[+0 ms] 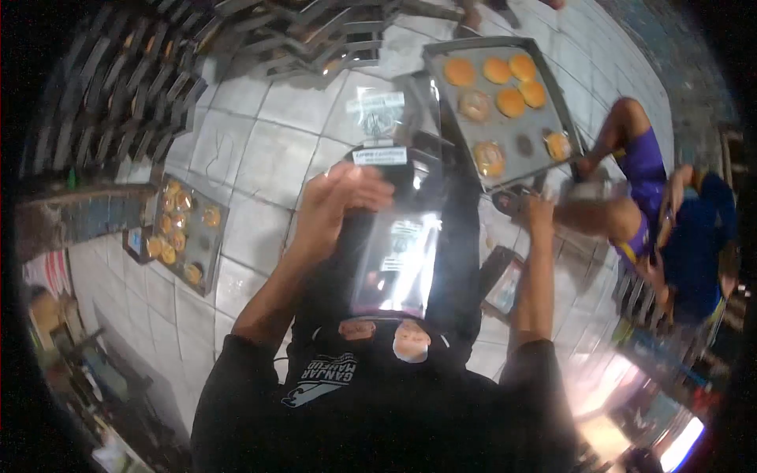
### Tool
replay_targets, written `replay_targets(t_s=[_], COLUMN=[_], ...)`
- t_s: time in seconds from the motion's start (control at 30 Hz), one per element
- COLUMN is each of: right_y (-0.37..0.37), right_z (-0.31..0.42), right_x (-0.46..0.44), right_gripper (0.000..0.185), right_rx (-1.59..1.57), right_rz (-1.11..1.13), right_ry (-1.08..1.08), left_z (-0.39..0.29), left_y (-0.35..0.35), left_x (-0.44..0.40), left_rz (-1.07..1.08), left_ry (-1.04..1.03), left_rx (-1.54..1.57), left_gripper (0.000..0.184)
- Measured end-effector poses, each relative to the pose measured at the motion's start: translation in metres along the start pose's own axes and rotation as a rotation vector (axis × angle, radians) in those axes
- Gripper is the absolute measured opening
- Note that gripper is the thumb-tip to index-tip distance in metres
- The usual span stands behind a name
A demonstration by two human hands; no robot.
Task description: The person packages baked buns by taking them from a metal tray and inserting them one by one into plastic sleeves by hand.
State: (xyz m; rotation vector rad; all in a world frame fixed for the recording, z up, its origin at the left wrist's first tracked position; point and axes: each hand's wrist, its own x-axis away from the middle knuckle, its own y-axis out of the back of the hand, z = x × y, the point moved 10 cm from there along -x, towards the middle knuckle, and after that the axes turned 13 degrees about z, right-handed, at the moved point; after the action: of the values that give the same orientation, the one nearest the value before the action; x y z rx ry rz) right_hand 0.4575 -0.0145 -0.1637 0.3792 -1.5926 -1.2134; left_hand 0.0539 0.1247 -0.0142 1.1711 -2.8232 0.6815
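My left hand (347,193) lies over clear plastic wrappers (394,260) on my lap, its fingers stretched out across them. The wrappers carry white printed labels and reflect the light strongly. Beyond my fingertips a clear plastic piece with a label (377,106) sticks up. At the near edge of a metal baking tray (516,146) is my right hand (538,211), its fingers small and blurred, so their grip is unclear. On that tray sit several bare golden buns (510,102) and a few in clear wrapping, such as the wrapped bun (489,159).
A second tray (206,256) with several wrapped buns lies on the white tiled floor (276,150) at left. Another person (686,244) sits at right, legs close to the first tray. Dark slatted racks (118,94) stand at upper left. A flat box (505,284) lies near my right forearm.
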Motion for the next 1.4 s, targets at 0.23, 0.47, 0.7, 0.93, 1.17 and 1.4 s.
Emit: replay_targets(t_s=[0.23,0.47,0.7,0.93,1.17,1.4], right_y=[0.058,0.084,0.069,0.092,0.134,0.164], right_z=[0.073,0.120,0.146,0.157,0.130,0.222], right_x=[-0.179,-0.372,-0.383,-0.243,-0.012,0.194], right_gripper=[0.046,0.056,0.059,0.067,0.057,0.036], right_rx=[-0.594,-0.137,0.118,-0.497,-1.663,-0.923], right_rz=[0.015,-0.216,-0.005,-0.105,-0.023,-0.380], right_ry=[0.441,0.364,0.232,0.411,0.532,0.778], left_z=[0.060,0.032,0.023,0.049,0.054,0.051], left_y=[0.010,0.019,0.022,0.023,0.019,0.023], left_x=[-0.020,-0.030,-0.029,-0.024,-0.030,-0.037], left_rz=[-0.098,-0.161,-0.155,-0.174,-0.186,-0.144], left_ry=[0.104,0.096,-0.045,0.031,-0.007,0.013], left_rx=[0.006,-0.167,-0.224,0.027,0.181,0.522], left_gripper=[0.030,0.033,0.031,0.029,0.030,0.024])
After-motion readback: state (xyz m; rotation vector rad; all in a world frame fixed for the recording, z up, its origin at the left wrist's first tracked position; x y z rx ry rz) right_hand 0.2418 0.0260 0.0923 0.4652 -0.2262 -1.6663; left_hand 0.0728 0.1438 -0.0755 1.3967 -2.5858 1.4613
